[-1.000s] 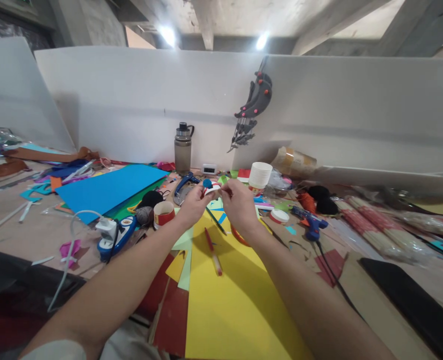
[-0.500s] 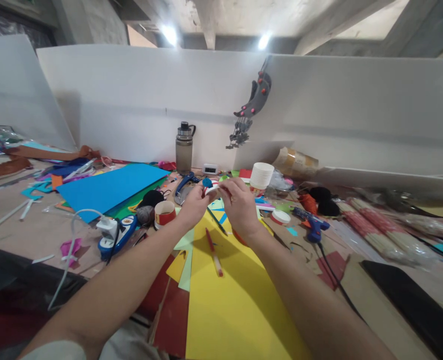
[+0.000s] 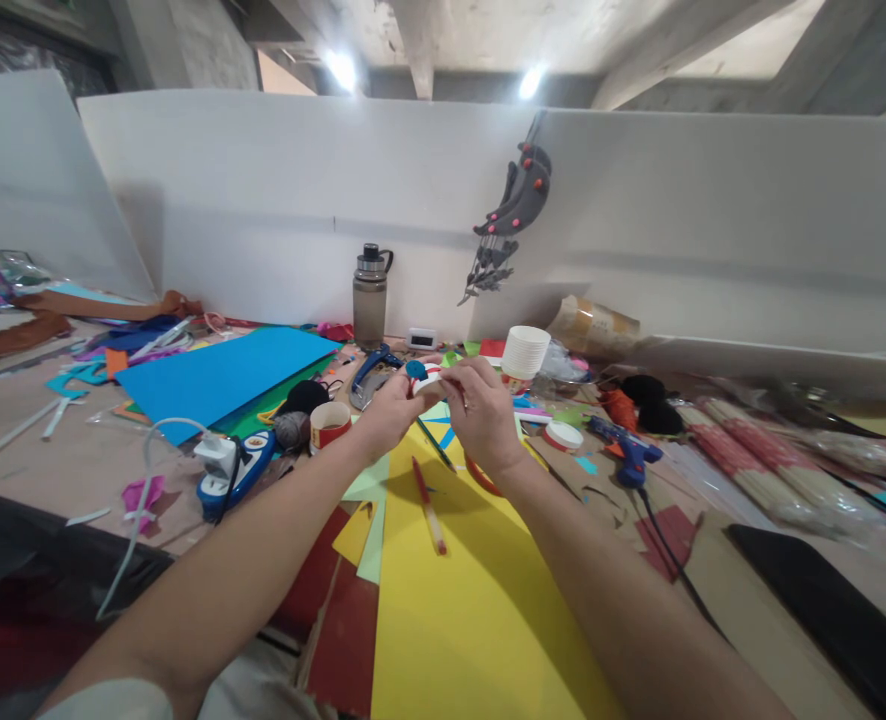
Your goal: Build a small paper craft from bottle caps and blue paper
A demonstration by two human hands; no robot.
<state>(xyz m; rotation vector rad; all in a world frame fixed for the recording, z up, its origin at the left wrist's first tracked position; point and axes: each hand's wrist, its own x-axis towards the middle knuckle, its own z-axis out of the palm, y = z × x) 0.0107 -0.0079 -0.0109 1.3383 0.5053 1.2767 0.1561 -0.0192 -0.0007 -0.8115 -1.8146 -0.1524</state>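
Above the yellow sheet (image 3: 473, 620), my left hand (image 3: 390, 412) pinches a small white piece with a red edge (image 3: 428, 383); it looks like part of a paper cup. A round blue disc (image 3: 416, 369) sits on its left end. My right hand (image 3: 482, 410) has its fingers closed on the right end of the same piece, hiding that part. Below the hands lie a red pen (image 3: 428, 505) and a dark pencil (image 3: 435, 445). An orange curved handle (image 3: 482, 478) shows partly under my right wrist.
Left are a cut-open paper cup (image 3: 330, 428), a blue power strip (image 3: 237, 475) and blue card (image 3: 225, 375). Behind stand a bottle (image 3: 369, 300) and stacked paper cups (image 3: 525, 355). A glue gun (image 3: 627, 452) lies right. A grey moon-shaped mobile (image 3: 525, 195) hangs at the back.
Both hands keep their hold, with only a slight shift of the white piece. More of the orange handle shows below my right hand. The hanging mobile has swung a little to the right.
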